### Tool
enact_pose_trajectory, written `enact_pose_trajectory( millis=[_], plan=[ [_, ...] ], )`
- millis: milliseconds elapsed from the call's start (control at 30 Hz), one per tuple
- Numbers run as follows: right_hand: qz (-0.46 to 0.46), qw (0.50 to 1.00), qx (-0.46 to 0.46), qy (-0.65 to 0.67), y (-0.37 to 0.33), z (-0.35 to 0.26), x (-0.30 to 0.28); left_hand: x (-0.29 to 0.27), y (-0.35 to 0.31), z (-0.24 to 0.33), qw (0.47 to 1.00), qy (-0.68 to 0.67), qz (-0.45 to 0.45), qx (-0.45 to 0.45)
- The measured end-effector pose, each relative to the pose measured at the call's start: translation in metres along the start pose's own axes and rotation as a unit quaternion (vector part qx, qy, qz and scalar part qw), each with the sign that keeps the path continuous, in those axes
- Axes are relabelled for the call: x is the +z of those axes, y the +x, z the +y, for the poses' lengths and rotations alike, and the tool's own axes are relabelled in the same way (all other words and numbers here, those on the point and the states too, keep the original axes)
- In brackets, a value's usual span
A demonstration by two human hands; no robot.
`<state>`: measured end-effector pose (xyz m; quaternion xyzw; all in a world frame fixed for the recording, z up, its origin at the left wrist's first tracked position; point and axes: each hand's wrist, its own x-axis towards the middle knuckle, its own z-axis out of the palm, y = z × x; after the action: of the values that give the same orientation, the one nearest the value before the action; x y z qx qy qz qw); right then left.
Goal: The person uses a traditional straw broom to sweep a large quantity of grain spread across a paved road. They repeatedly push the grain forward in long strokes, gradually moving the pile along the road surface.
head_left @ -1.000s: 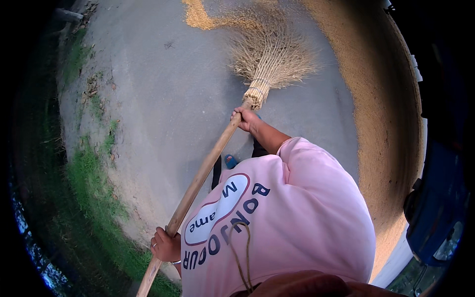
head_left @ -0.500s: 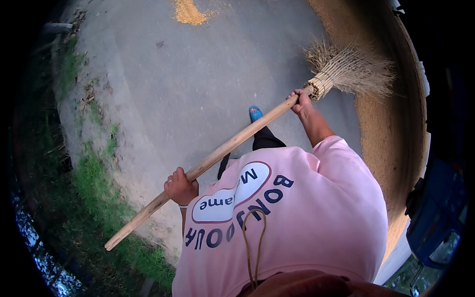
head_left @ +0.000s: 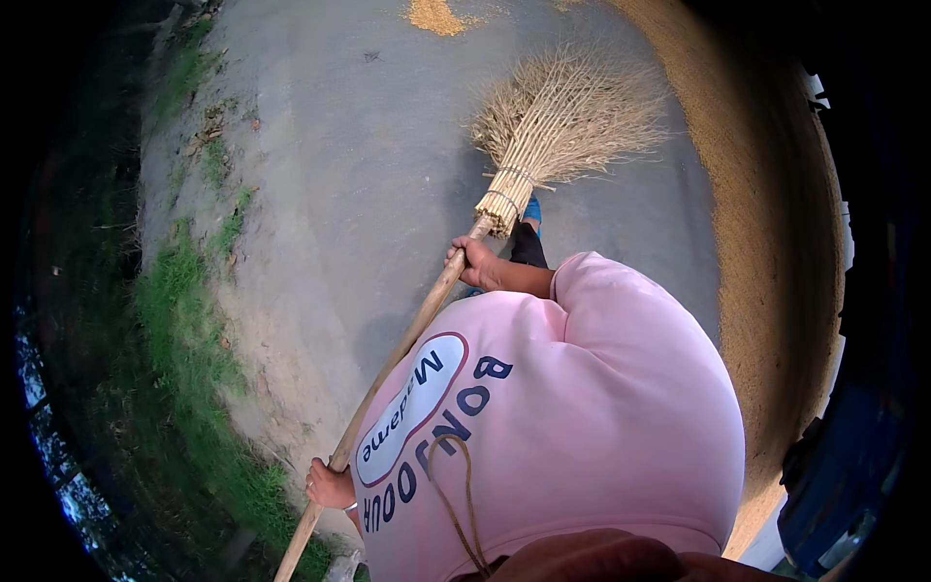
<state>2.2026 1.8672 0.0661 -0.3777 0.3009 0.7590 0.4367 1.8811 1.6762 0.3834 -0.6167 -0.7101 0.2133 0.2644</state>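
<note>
A long twig broom (head_left: 529, 165) slants across in front of me, its fanned head up at the far centre and its wooden handle (head_left: 402, 351) running down to the lower left. High on the handle, just under the bound twigs, my right hand (head_left: 473, 262) is wrapped round the wood. My left hand (head_left: 331, 485), with a pale band at the wrist, grips the handle much lower, near the grass side. The twig tips spread over grey pavement; whether they touch it I cannot tell.
A broad layer of golden grain (head_left: 742, 247) lies along the right side. A small grain pile (head_left: 433, 15) sits at the far edge of the grey pavement (head_left: 339, 145). Green grass (head_left: 189, 320) borders the left. A blue slipper (head_left: 533, 209) shows beside the broom head.
The broom head has swung left, off the grain layer and over the pavement. My right hand has moved left and nearer; my left hand has dropped lower. Both keep hold of the handle.
</note>
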Motion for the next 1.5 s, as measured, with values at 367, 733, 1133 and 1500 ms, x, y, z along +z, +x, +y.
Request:
enact_pose_trajectory(
  millis=[367, 733, 1133, 1500],
  plan=[
    [-0.052, 0.997, 0.048, 0.018, -0.029, 0.096, -0.102, -0.079, -0.132, -0.022, 0.994, 0.049, 0.093, 0.026],
    [0.127, 0.966, -0.195, 0.114, 0.103, 0.651, 0.017, 0.481, 0.009, -0.527, 0.959, -0.196, 0.113, 0.173],
    [0.135, 0.955, -0.234, 0.125, -0.052, 1.034, 0.619, 0.466, 0.370, -1.152, 0.944, -0.288, 0.076, 0.143],
    [0.047, 0.988, -0.047, -0.142, -0.279, 0.946, 0.890, 0.064, 0.279, -1.251, 0.981, -0.151, -0.005, -0.118]
  ],
)
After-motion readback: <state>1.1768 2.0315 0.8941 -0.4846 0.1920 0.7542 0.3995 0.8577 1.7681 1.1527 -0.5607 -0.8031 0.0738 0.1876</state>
